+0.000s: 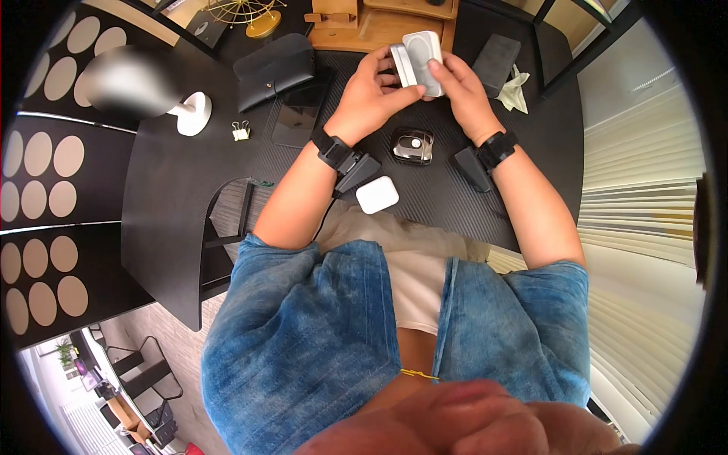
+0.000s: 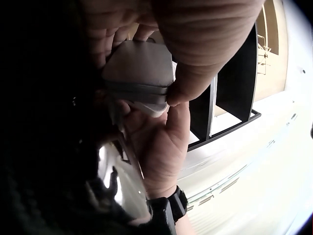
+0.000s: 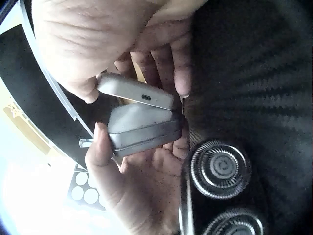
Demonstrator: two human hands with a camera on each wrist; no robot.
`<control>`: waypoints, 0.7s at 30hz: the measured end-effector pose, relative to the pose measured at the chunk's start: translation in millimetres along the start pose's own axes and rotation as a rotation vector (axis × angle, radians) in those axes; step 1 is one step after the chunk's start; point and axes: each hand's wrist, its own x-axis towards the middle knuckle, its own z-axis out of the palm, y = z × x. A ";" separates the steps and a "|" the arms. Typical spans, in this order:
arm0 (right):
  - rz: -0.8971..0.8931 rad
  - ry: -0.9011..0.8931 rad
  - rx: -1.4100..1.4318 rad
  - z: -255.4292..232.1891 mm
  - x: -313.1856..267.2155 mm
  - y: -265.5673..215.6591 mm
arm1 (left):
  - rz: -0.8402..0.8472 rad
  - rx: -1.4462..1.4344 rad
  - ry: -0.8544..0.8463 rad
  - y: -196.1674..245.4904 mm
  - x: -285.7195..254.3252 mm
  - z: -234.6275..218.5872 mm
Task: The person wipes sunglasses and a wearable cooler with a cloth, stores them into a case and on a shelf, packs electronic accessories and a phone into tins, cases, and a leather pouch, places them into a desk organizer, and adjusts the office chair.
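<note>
Over the far part of the desk, my left hand (image 1: 368, 98) holds a grey box (image 3: 146, 134) with its thumb along one side. My right hand (image 1: 469, 98) pinches a pale flat slab (image 1: 423, 57) that bears a round outline; a small port shows in its edge in the right wrist view. Slab and box lie close together at an angle, and whether they are joined cannot be told. In the left wrist view the box (image 2: 139, 66) covers most of the slab. Nearer the body are a shiny black device (image 1: 413, 145) with round metal heads and a white rounded case (image 1: 378, 195).
Left of the hands lie a black pouch (image 1: 277, 68), a dark flat panel (image 1: 296, 121), a binder clip (image 1: 241, 130) and a white lamp base (image 1: 195, 114). A wooden organizer (image 1: 379, 30) stands behind. At right are a dark grey case (image 1: 497, 64) and a crumpled tissue (image 1: 516, 91).
</note>
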 end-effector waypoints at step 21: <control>-0.008 -0.069 0.076 3.1 0.8 5.1 | -0.022 0.064 -0.015 7.3 -2.4 0.6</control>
